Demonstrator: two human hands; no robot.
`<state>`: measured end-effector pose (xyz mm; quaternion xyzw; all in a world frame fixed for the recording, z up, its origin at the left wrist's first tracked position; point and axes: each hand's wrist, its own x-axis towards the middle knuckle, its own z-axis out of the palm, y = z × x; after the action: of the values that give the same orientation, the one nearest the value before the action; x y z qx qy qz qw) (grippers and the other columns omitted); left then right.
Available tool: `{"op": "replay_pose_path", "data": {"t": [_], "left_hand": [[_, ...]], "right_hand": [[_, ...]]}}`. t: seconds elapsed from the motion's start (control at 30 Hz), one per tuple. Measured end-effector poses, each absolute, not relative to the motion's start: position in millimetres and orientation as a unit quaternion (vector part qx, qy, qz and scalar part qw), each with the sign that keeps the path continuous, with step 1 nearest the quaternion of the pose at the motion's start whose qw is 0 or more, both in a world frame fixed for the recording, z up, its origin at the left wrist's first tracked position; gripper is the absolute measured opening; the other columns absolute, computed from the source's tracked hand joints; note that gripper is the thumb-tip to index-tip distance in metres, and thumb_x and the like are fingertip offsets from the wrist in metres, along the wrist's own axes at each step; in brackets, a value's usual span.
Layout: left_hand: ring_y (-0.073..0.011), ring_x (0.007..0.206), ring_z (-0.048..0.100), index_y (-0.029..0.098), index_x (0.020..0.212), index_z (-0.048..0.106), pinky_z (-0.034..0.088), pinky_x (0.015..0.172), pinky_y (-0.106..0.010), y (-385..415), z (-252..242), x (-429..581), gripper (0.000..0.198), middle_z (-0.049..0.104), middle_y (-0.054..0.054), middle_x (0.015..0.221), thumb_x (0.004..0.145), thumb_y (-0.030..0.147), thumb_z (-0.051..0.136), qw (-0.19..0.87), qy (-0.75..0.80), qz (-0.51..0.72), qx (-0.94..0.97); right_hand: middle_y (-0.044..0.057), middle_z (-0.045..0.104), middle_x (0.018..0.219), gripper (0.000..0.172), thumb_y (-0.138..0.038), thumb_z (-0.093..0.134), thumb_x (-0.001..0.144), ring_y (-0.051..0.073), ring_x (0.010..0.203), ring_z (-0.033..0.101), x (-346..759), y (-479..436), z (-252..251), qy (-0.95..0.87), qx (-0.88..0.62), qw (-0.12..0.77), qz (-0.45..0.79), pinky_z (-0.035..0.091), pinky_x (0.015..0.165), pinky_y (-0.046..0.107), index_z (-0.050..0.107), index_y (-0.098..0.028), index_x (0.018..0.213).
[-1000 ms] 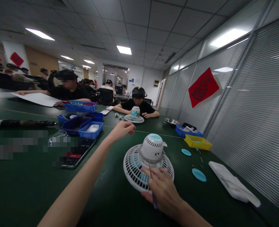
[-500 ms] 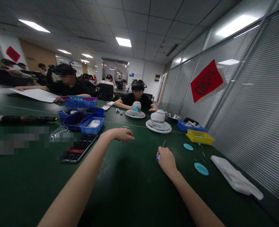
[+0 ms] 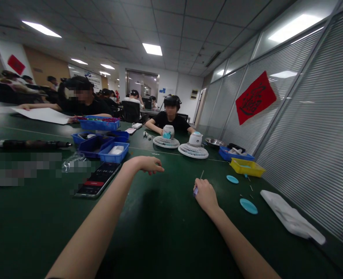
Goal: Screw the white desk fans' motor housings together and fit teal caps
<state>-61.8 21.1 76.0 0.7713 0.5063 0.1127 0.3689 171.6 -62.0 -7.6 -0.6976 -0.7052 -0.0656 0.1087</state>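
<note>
My right hand [image 3: 206,195] is closed around a screwdriver [image 3: 195,190] with a purple handle, its thin metal shaft pointing up and away. My left hand [image 3: 150,164] is held over the green table [image 3: 159,224], fingers loosely stretched and nothing in them. Beyond both hands, a white fan head [image 3: 193,150] rests on its round grille, its housing on top. A second fan head [image 3: 166,141] stands beside it, in front of a person [image 3: 173,120] seated across the table. Two light-blue discs [image 3: 248,206] lie to the right of my right hand, with several small screws near them.
At left are blue bins [image 3: 114,152], a phone [image 3: 98,180] showing a timer, a clear plastic bag [image 3: 74,162] and a black electric screwdriver [image 3: 33,144]. On the right stand a yellow tray [image 3: 247,167], a blue tray [image 3: 236,154], a metal bowl [image 3: 214,142] and a white wrapped item [image 3: 292,217].
The nearer fan head has shifted slightly away from me and turned. The person across has drawn their arms in closer to the fans. My hands have barely moved.
</note>
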Motion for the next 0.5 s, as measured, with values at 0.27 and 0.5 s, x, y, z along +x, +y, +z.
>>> {"op": "replay_pose_path", "data": {"t": [0.27, 0.5], "left_hand": [[-0.0158, 0.049, 0.057, 0.021, 0.075, 0.065, 0.038, 0.054, -0.022, 29.1, 69.0, -63.9, 0.024, 0.063, -0.001, 0.054, 0.057, 0.035, 0.07, 0.387, 0.485, 0.111, 0.776], [-0.0206, 0.057, 0.059, 0.019, 0.066, 0.065, 0.043, 0.06, -0.026, 26.6, 70.1, -62.2, 0.022, 0.062, -0.002, 0.055, 0.049, 0.029, 0.075, 0.419, 0.539, 0.162, 0.713]], "right_hand": [[0.01, 0.062, 0.102, 0.02, -0.008, 0.045, 0.083, 0.02, 0.095, 0.055, 170.6, -64.5, -3.7, -0.704, -0.701, 0.101, -0.047, 0.044, 0.081, 0.031, 0.059, -0.015, 0.096], [0.012, 0.061, 0.101, 0.018, -0.009, 0.045, 0.083, 0.021, 0.094, 0.055, 173.5, -60.3, -9.6, -0.708, -0.696, 0.107, -0.061, 0.044, 0.08, 0.032, 0.059, -0.013, 0.093]]}}
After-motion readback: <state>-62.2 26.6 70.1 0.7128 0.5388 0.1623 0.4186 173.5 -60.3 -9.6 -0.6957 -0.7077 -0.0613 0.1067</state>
